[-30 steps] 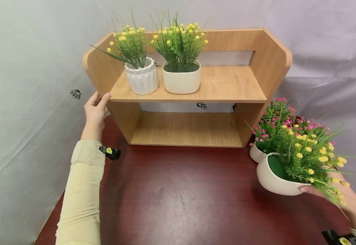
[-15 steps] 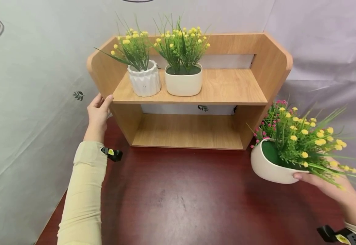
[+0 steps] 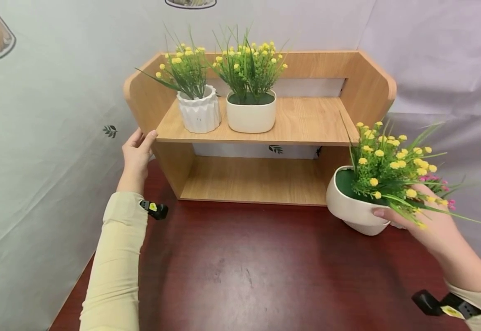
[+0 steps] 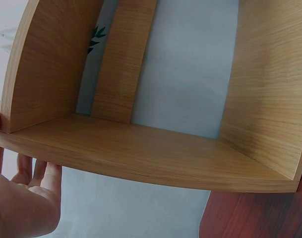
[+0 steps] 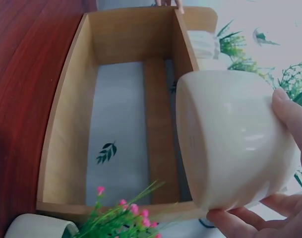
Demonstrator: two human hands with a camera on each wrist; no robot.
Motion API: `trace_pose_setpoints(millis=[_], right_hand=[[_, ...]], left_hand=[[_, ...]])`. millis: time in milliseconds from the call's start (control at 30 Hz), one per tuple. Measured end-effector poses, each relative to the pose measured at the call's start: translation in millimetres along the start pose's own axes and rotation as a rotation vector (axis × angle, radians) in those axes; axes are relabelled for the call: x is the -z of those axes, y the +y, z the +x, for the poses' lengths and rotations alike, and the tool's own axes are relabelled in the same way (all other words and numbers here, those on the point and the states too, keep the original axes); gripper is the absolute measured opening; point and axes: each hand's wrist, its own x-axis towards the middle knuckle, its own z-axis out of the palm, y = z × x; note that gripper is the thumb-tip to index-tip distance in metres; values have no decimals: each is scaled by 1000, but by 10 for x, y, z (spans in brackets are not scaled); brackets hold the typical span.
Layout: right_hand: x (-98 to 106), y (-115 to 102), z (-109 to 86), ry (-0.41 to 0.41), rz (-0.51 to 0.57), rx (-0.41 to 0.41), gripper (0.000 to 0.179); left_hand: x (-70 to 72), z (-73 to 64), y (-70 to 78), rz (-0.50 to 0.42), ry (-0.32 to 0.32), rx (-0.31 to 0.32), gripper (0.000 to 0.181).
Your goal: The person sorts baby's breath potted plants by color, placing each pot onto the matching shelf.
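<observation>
My left hand (image 3: 136, 158) grips the left side panel of a two-tier wooden shelf (image 3: 311, 119), its thumb at the front edge of the upper board. In the left wrist view the fingers (image 4: 51, 181) reach round the panel's outer face. At the right, my right hand (image 3: 426, 225) holds a cream oval flowerpot (image 3: 354, 202) of yellow flowers, tilted and raised in front of the shelf's right side. The right wrist view has the thumb on one side of this pot and the fingers under the other. Its plants are mostly hidden there.
On the upper board stand a white ridged pot (image 3: 200, 115) and a cream oval pot (image 3: 251, 118), both with yellow flowers. Pink flowers (image 3: 432, 181) in a pale pot (image 3: 366, 228) show on the dark red table (image 3: 240, 266), partly behind the held pot.
My right hand has carried the flowerpot left and upward, closer to the shelf's right side. The left hand keeps its grip on the panel. The head view has shifted slightly.
</observation>
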Motion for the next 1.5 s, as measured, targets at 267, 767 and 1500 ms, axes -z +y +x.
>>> trace_pose_setpoints(millis=[267,767,1500], right_hand=[[-7,-241,146,66,190,56,50],[28,-478,380,17,116,-101,63],[-232,-834,805,21,328,20,61]], left_hand=[[-11,12,38,24,-10,-9,52],[2,-22,-12,62,9,-3,52],[4,-14,4,68,10,18,52]])
